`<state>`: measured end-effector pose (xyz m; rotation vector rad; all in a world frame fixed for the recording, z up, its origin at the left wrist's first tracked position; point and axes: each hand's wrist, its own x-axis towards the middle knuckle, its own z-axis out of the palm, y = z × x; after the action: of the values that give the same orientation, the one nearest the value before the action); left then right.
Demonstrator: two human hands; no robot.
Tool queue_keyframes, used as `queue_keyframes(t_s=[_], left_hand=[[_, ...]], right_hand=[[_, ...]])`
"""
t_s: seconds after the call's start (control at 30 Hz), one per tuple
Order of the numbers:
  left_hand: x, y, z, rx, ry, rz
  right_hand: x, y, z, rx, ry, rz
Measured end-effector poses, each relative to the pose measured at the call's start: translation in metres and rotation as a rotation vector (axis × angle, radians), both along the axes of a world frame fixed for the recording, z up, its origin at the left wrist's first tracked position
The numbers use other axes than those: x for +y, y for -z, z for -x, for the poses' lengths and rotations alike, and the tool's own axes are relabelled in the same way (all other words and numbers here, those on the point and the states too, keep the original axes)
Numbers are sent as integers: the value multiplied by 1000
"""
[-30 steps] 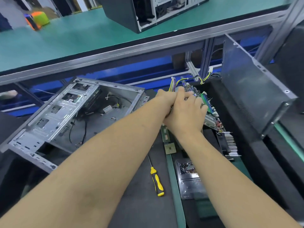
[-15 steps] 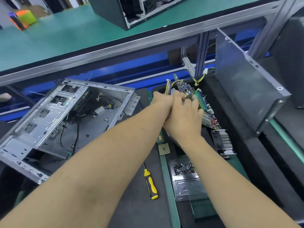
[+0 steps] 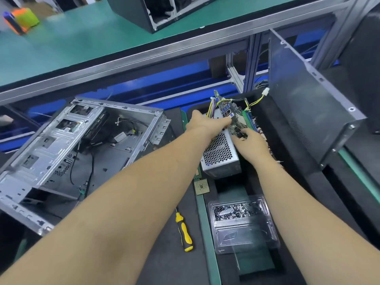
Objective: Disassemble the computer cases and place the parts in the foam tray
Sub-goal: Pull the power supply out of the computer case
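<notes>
Screwdriver (image 3: 183,233) and chip (image 3: 201,186) beside tray (image 3: 287,128).

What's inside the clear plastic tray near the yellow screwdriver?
The clear plastic tray holds a heap of small dark screws in its far compartment. The near compartment looks bare apart from a moulded shape. The right forearm covers its right edge.

Two bare forearms reach in from the bottom edge, long and smooth, with no sleeve, glove, watch or band on either. The left hand (image 3: 202,123) and the right hand (image 3: 251,141) are also uncovered, with no rings showing. Fingernails are too small and blurred to describe.
</notes>
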<state>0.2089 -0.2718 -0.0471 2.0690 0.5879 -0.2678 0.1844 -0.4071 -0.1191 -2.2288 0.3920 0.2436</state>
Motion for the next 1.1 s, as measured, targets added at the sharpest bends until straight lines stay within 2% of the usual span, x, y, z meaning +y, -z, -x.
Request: queue_keyframes(t_s=[0.27,0.47,0.57,0.73,0.93,1.1], left_hand=[[-3,6,7,12,-9,96],[-3,7,9,13,-26,101],[-5,11,10,20,-30,75],[-9,31,7,59,-22,11],[-25,52,1,120,20,-77],[-24,64,-15,113,-4,-118]], right_hand=[[16,-19,-22,-136,169,-41],[26,-31,-55,-82,199,-119],[26,-33,-59,-126,227,-77],[1,-41,-66,-205,381,-181],[-18,-42,-65,-208,325,-236],[-13,-41,-64,-213,279,-205]])
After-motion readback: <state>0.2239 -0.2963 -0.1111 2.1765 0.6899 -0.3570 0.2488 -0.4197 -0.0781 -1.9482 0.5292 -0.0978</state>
